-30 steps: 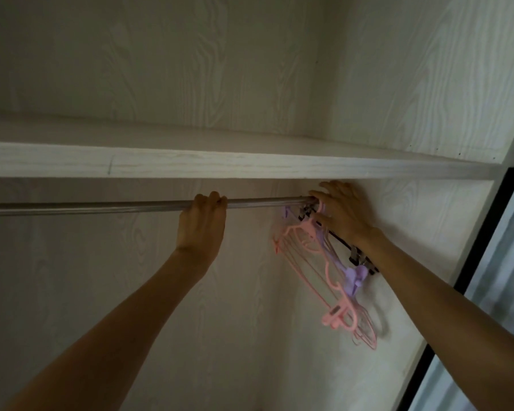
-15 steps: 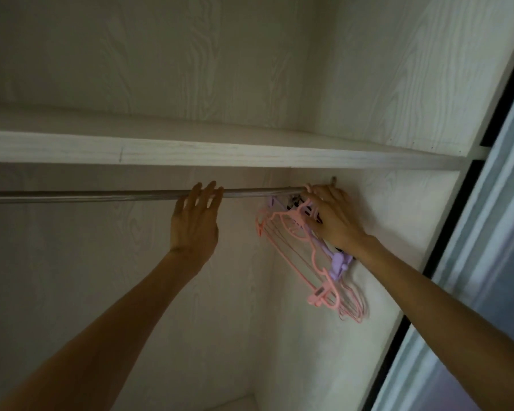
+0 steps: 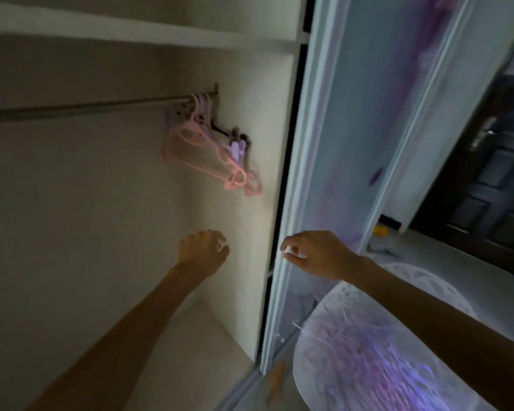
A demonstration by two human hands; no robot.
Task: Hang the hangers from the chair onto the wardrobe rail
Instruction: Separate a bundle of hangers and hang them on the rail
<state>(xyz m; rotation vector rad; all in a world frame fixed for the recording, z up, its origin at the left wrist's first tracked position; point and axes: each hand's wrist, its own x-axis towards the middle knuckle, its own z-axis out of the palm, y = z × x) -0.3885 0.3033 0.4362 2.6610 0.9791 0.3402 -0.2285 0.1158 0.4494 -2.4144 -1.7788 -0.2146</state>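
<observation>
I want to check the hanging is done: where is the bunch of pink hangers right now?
In the head view the pink hangers hang at the far right end of the rail, against the wardrobe's side wall, above both hands.

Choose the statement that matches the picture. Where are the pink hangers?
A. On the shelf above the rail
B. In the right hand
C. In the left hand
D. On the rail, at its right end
D: the pink hangers hang by their hooks from the rail beside the side wall, while both hands are lower and empty.
</observation>
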